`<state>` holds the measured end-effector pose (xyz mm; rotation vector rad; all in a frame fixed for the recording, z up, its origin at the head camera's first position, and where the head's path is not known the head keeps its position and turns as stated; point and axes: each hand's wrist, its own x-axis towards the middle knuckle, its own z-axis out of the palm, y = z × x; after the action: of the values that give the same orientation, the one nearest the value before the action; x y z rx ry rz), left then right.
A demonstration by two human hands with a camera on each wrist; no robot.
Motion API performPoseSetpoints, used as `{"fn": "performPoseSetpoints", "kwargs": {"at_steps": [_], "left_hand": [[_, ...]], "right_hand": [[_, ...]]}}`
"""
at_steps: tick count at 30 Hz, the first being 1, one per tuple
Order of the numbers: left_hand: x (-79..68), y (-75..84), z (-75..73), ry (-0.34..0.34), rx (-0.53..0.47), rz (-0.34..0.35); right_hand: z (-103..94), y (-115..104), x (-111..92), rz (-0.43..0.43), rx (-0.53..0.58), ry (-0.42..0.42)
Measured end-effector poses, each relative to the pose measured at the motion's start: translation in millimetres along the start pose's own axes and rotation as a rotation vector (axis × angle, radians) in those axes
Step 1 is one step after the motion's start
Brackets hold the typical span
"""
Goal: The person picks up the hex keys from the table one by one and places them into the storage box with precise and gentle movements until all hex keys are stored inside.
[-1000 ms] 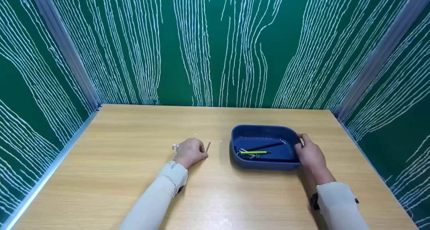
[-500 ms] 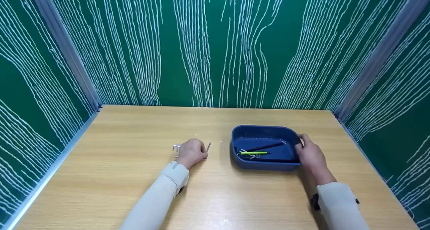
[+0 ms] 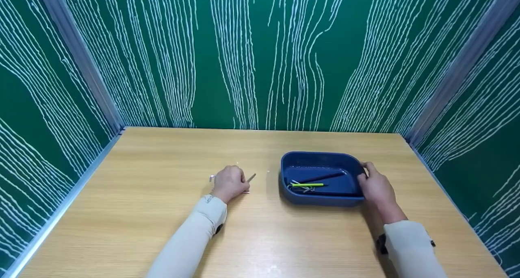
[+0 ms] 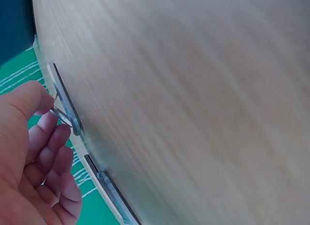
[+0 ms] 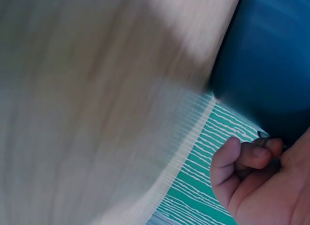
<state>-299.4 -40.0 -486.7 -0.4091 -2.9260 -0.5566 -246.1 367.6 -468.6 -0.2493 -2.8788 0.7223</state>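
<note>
My left hand (image 3: 230,183) is low over the table, left of the blue box. Its thumb and forefinger pinch a silver hex key (image 3: 252,177), whose shaft juts out to the right. In the left wrist view a long silver bar (image 4: 64,97) lies right beside the fingertips; whether it is the held key or a second one, I cannot tell. More small silver keys (image 3: 212,178) lie left of that hand, partly hidden by it. My right hand (image 3: 378,190) grips the right wall of the dark blue box (image 3: 321,200), thumb over the rim.
Inside the box are a yellow-green pen (image 3: 307,185), a dark stick (image 3: 321,177) and a cluster of small silver pieces (image 3: 306,189). The wooden table (image 3: 162,156) ends at green walls (image 3: 215,107) with white wavy lines. Tiny white specks lie behind the left hand.
The left hand has shifted very slightly, and the key's shaft leans further to the right. The right hand and the box have stayed in place.
</note>
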Motion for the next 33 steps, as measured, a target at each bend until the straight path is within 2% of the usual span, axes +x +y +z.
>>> {"fn": "performPoseSetpoints", "kwargs": {"at_steps": [6, 14, 21, 33], "left_hand": [[0.7, -1.6, 1.5, 0.031, -0.007, -0.012], [-0.2, 1.3, 0.0, 0.083, 0.011, -0.005], [0.0, 1.5, -0.5, 0.122, 0.011, -0.006], [1.7, -2.0, -0.9, 0.138, -0.018, -0.031]], "right_hand": [[0.9, -0.9, 0.3, 0.030, 0.009, -0.040], [0.0, 0.0, 1.0, 0.018, 0.019, -0.032], [-0.9, 0.3, 1.3, 0.038, 0.035, -0.062], [-1.5, -1.2, 1.1, 0.052, 0.025, -0.067]]}}
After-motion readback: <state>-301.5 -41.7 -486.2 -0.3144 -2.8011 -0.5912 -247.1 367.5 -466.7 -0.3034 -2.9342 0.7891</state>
